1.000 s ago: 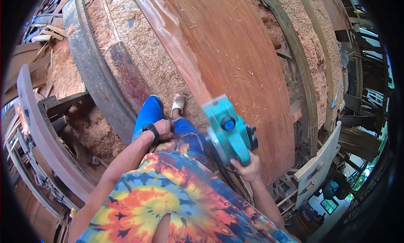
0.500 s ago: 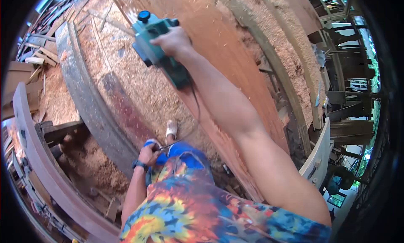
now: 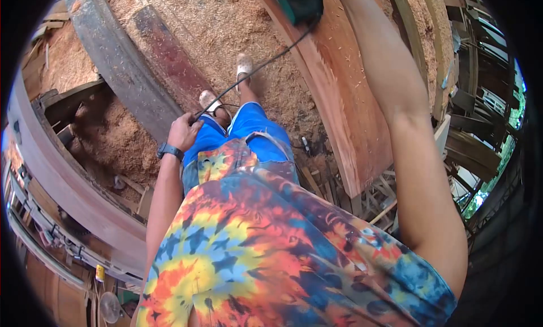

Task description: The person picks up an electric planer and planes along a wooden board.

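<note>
Our left hand (image 3: 184,132), at 10 o'clock, is curled round a black cord (image 3: 257,69) that runs up to the green power tool (image 3: 298,3) at 12 o'clock. Our right arm (image 3: 390,78) stretches up to the top edge, where the right hand is cut off, so we cannot tell its grip. The tool, partly cropped, shows over the near edge of a reddish plank (image 3: 362,117) towards 1 o'clock; we cannot tell if they touch. Towards 11 o'clock, our 2 pale shoes (image 3: 244,64) stand on shaving-strewn ground (image 3: 220,27), beside a red-stained board (image 3: 172,64).
</note>
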{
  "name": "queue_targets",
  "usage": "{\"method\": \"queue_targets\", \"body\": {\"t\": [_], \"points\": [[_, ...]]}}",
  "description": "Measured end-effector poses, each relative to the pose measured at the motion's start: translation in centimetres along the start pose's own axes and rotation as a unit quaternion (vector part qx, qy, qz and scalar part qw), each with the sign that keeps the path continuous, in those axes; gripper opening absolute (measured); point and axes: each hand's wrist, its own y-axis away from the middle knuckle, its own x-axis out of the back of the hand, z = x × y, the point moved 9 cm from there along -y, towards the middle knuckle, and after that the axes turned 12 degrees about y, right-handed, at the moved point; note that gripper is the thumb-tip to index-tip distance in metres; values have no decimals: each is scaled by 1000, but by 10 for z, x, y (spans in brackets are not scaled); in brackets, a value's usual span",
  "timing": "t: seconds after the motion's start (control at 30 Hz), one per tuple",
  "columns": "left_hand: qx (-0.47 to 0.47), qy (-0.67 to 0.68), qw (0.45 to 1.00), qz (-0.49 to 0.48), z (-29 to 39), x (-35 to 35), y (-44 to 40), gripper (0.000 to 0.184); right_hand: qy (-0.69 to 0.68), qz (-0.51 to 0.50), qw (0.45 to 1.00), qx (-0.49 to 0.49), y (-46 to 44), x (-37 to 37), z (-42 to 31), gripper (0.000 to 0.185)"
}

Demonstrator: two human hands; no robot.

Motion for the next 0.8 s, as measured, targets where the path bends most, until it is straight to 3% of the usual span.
{"method": "queue_targets", "body": {"t": [0.13,0.23,0.6,0.8], "points": [[7,-56,998,-39,-13,-12,10,31,21,20,999,-35,56,17,30,27],[0,-56,998,-40,-8,-19,14,31,14,28,999,-9,82,23,40,27],[10,-36,999,-14,-24,-59,7,31,32,27,999,5,89,25,40,26],[-1,-47,998,30,-44,-84,23,31,3,20,1000,-16,145,28,73,26]]}}
